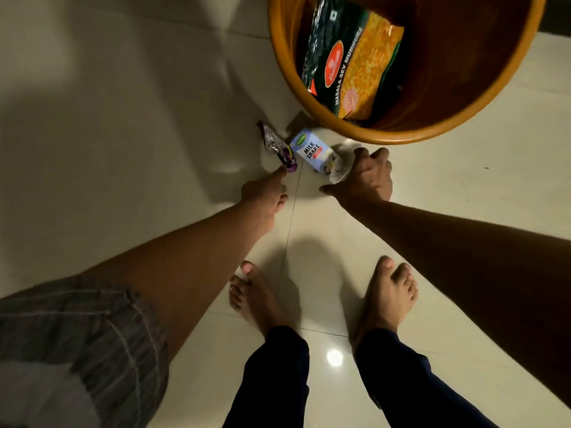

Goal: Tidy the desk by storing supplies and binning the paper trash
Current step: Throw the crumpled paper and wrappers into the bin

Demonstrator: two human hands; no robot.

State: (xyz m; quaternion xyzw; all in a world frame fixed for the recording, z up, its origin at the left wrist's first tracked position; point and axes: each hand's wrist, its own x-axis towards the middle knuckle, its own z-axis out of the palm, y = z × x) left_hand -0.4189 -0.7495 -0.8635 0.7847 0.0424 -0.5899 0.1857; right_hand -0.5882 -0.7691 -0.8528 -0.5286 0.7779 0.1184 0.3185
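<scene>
Two hands reach down: right hand grips the boxy milkshake carton, lying diagonally; left hand touches a crinkled purple wrapper.

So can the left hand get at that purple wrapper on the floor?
Probably yes: the left hand already has a fingertip at the wrapper, with bare floor around it and the carton lying beside it, not across it.

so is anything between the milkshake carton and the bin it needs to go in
Nothing visible. The milkshake carton lies on the floor right beside the orange bin, whose mouth is open. The right hand is at the carton's end; the left hand touches a purple wrapper.
</scene>
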